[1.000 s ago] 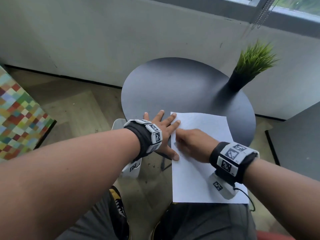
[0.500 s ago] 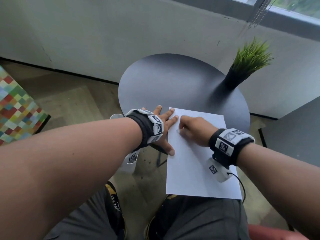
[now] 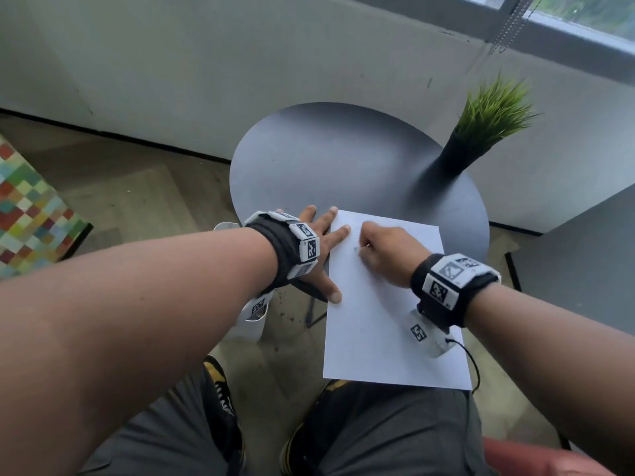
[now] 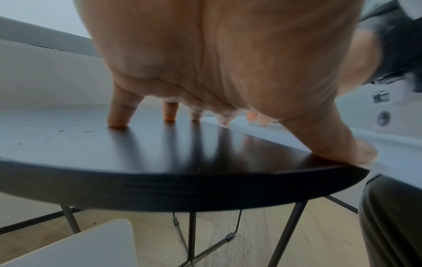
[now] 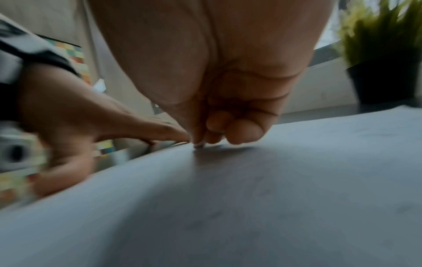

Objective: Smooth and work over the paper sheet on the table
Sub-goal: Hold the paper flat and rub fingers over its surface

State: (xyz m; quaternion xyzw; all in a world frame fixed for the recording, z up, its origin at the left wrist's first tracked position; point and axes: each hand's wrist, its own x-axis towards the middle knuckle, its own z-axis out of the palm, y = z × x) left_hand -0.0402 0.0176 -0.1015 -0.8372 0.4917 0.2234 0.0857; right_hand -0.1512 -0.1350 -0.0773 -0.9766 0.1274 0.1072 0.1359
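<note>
The right hand (image 3: 385, 255), its grip curled into a fist, presses its fingertips into the upper left of the paper (image 3: 388, 331), while the left hand (image 3: 321, 242), spread flat, pins the sheet's left edge on the round counter (image 3: 326, 159); most looks flat, lower half seemingly left.

Daylight from window (image 3: 584, 15) (upper right) | wrist views blurred | edges warped

One sheet (image 3: 385, 317), one plant (image 3: 481, 128), two hands (image 3: 318, 249)
</note>
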